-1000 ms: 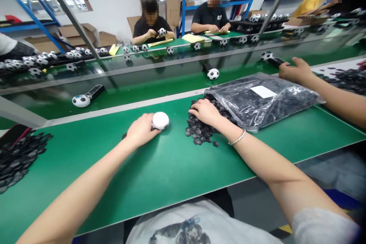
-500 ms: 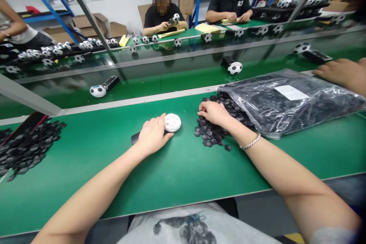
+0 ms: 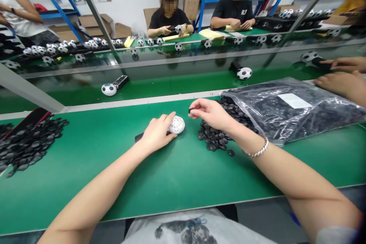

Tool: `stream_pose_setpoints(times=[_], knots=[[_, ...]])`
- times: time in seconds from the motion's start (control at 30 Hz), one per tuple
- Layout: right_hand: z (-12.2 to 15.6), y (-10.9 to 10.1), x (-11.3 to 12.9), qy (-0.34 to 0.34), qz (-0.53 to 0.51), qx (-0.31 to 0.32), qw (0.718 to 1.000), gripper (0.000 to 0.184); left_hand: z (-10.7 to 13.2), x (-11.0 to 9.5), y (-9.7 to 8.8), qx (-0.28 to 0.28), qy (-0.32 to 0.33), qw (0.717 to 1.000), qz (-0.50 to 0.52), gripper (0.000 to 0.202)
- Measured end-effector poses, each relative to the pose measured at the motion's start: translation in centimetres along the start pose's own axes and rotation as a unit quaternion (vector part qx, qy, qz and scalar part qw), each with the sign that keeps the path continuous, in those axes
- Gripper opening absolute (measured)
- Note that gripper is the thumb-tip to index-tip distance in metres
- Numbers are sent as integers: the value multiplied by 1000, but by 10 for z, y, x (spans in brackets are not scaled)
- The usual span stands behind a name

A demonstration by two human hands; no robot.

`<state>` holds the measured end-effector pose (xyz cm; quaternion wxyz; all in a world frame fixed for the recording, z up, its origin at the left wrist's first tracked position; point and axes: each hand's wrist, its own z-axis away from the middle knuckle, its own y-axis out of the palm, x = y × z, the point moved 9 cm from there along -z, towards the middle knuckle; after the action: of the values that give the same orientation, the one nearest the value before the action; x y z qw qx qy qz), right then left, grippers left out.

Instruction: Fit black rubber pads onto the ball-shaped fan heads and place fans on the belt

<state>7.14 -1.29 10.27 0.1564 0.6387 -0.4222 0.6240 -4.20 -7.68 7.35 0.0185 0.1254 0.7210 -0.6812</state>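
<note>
My left hand (image 3: 158,131) is closed around a black-handled piece with a white, round, patterned ball head (image 3: 177,125). It rests on the green tabletop, its handle mostly under my palm. My right hand (image 3: 210,113) is raised at the left edge of a pile of small black pentagon pieces (image 3: 213,137), pinching one black pentagon piece (image 3: 190,110) between thumb and fingertips. A gap lies between that piece and the white ball head. One loose black piece (image 3: 231,153) sits just in front of the pile.
A clear plastic bag (image 3: 286,110) of black pieces lies at right. Another black pile (image 3: 34,145) is at left. Beyond the white ledge, soccer-ball-headed items (image 3: 109,89) lie on the green conveyor (image 3: 171,85). A co-worker's hands (image 3: 343,80) reach in at right; other people sit opposite.
My right hand has lifted from the pile and moved left with a black piece in its fingertips. My left hand still holds the white-headed piece. Items on the conveyor have shifted right in view.
</note>
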Motion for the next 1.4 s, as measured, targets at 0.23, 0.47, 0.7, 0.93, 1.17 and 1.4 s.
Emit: stream_pose_setpoints(times=[0.23,0.47,0.7,0.93,1.17,1.4], knots=[[27,9,-12,0,41,-13,999,13,1,-4,8,27,-43,997,51,71],[32,20,-7,-71,105,19,992,11,-1,-6,6,24,-53,997,44,70],[36,39,-6,-134,217,27,966,5,-3,-4,12,39,-39,989,138,78],[38,38,-1,-180,242,-9,953,5,-3,-1,13,32,-47,985,164,70],[37,38,-2,-183,234,-25,955,4,-3,-2,13,28,-40,982,181,68],[33,30,-15,-131,88,-54,986,18,-5,-1,10,32,-31,979,197,65]])
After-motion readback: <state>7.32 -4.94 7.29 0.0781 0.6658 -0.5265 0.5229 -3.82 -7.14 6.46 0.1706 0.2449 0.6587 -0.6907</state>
